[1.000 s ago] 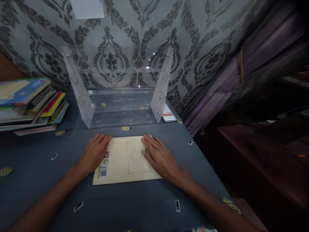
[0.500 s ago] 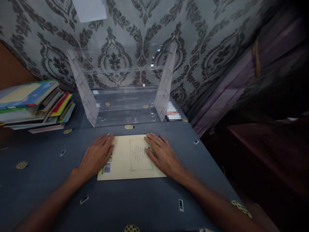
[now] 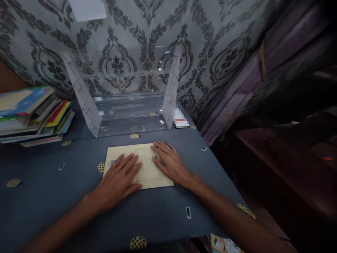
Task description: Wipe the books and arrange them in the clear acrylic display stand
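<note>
A cream-coloured thin book (image 3: 147,175) lies flat on the dark blue tablecloth, its printed text turned sideways inside a thin border. My left hand (image 3: 119,177) rests palm down across its left half, fingers spread, covering part of a small printed code. On its right part lies my right hand (image 3: 170,161), also flat, with the fingers stretched towards the bordered text. Neither hand grips anything. Behind the book stands a clear acrylic rack (image 3: 91,109) with tiered shelves and side panels.
A stack of books (image 3: 34,116) stands at the left of the table (image 3: 79,228). A blurred white item (image 3: 181,119) sits beside the rack. Patterned wallpaper (image 3: 118,59) rises behind, a purple curtain (image 3: 237,91) hangs at the right, and a colourful item (image 3: 225,244) shows below the front edge.
My left hand has moved from the book's left edge onto its surface, fingers spreading. My right hand stays on the right part. The whole view has shifted slightly.
</note>
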Tool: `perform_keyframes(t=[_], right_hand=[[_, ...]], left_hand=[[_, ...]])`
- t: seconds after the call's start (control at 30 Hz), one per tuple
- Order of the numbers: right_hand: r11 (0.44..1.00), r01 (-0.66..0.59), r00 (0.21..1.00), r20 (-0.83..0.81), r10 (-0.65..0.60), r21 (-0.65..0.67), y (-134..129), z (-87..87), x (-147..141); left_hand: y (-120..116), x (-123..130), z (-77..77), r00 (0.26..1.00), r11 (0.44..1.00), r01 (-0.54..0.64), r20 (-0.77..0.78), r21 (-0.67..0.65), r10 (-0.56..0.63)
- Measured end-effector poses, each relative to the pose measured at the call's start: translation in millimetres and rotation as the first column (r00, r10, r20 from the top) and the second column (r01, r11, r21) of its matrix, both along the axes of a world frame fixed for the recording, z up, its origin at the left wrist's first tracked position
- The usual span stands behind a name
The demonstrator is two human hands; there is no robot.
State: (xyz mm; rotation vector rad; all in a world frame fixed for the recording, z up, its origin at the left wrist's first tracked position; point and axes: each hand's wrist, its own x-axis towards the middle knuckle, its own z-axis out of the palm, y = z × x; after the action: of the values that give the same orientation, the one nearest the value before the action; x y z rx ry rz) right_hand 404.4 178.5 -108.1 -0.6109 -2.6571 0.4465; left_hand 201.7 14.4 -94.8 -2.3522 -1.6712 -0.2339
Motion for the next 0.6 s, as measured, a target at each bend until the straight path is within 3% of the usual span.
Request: perform_keyframes(t=[0.17, 0.43, 0.6], right_hand=[[0.997, -0.041, 0.997, -0.068, 0.037, -0.061, 11.1, -2.7, 2.5], [0.991, -0.075, 0.987, -0.151, 0.057, -0.114, 16.1, -3.9, 1.5], [0.989, -0.093, 0.983, -0.17, 0.073, -0.117, 17.0, -1.4, 1.4]], left_hand=[[3.3, 27.1, -4.3, 0.997, 0.998, 0.059, -0.049, -0.029, -0.06], [0.3, 34.4, -9.6, 0.963, 0.99, 0.124, -0.247, 0.069, -0.103], [-3.8, 38.8, -5.3, 0.943, 0.979, 0.178, -0.301, 0.095, -0.143]])
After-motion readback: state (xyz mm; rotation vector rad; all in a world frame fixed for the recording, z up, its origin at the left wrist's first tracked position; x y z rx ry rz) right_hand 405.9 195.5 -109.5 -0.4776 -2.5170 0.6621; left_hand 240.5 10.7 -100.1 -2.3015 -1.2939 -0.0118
